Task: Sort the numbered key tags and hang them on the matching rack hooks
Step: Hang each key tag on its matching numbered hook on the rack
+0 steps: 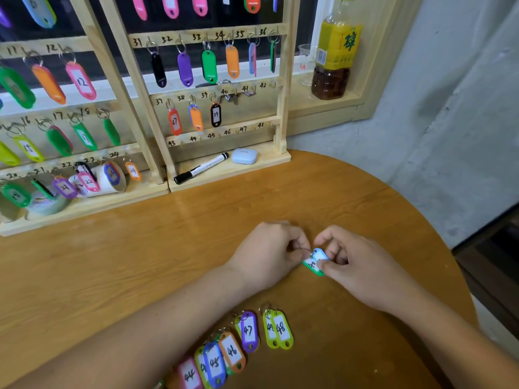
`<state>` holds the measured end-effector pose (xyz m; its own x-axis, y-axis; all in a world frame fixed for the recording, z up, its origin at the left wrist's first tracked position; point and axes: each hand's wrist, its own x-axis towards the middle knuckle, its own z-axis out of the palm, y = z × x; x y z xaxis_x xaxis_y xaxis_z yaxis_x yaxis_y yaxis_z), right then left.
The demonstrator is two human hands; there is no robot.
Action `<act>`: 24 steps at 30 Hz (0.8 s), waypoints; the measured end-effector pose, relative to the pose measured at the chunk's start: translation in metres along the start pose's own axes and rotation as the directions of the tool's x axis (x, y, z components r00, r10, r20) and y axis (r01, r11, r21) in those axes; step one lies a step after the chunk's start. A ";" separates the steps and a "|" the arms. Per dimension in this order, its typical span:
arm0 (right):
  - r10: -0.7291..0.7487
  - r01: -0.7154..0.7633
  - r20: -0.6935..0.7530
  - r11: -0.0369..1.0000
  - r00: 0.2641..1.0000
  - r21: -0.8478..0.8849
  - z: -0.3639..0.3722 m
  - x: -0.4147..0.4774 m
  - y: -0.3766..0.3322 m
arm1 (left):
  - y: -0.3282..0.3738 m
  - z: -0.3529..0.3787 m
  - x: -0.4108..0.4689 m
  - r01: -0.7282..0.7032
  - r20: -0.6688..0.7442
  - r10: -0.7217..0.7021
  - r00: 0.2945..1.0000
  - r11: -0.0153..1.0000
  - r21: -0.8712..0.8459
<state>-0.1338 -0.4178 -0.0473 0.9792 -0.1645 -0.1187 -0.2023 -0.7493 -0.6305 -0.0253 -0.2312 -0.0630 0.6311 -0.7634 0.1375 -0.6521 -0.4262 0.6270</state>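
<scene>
The left hand point(269, 254) and right hand point(356, 265) both pinch the held key tags point(314, 261), one green and one blue, low over the table point(140, 262), right of its middle. Numbered tags point(250, 341) lie in a row by the near edge. The rack point(224, 130) stands at the far edge.

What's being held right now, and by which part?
A blue tag stacked on a green tag. The left hand pinches the ring end; the right hand pinches the tag bodies. The number is partly covered.
</scene>
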 end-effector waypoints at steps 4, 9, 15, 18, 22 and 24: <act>-0.020 0.020 0.033 0.999 0.999 0.027 -0.003 0.005 0.000 | -0.002 -0.002 0.000 0.017 -0.002 -0.017 1.000 1.000 -0.005; -0.026 0.021 0.026 0.982 0.999 0.186 -0.008 0.008 -0.005 | -0.009 -0.017 -0.002 0.090 -0.013 -0.092 0.996 0.990 -0.110; -0.111 0.135 -0.086 0.919 0.990 0.371 -0.012 0.031 -0.023 | -0.018 -0.054 -0.004 0.123 -0.090 -0.143 0.986 0.973 -0.195; -0.170 0.227 -0.186 0.906 0.968 0.356 -0.013 0.060 -0.039 | -0.024 -0.078 -0.001 0.130 -0.135 -0.157 0.978 0.973 -0.191; -0.220 0.323 -0.310 0.885 0.925 0.334 -0.014 0.111 -0.064 | -0.032 -0.110 0.005 0.159 -0.205 -0.200 0.958 0.967 -0.198; -0.244 0.372 -0.378 0.874 0.893 0.312 -0.017 0.135 -0.081 | -0.037 -0.125 0.009 0.167 -0.247 -0.204 0.947 0.972 -0.164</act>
<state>0.0147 -0.3901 0.0014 0.9182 -0.2063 0.3383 0.1915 -0.5164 -0.8347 0.0568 -0.1617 0.0108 0.8348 -0.5162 0.1916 -0.4598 -0.4621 0.7583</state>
